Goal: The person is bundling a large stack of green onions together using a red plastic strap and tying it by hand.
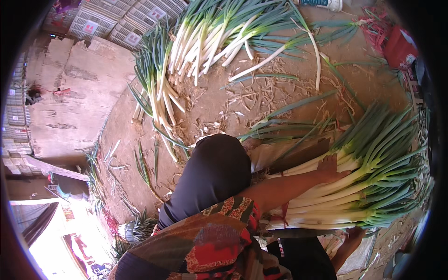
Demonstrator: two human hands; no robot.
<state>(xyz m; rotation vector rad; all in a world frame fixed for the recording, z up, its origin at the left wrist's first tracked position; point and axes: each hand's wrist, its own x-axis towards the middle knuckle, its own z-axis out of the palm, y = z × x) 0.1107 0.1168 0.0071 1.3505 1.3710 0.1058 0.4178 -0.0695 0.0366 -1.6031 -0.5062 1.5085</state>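
Observation:
A large bunch of long green onions, likely Welsh onions (325,199), lies across a low support in front of me, white stalks towards my body and green leaves to the right. My left hand (329,170) rests on top of the stalks, its fingers spread. At the bunch's lower edge, near where white turns to green, my right hand (354,235) touches it from the side; its fingers are partly hidden. A red tie (285,213) crosses the stalks near their root end. The root ends are partly hidden by my arm and sleeve.
More onions (210,42) lie in a heap on the dirt floor (206,101), amid dry peelings. Plastic crates (94,22) stand by a worn wooden board (70,101) at upper left. Red ties (376,31) and a red bag (400,49) lie at upper right, below a white bucket (329,4).

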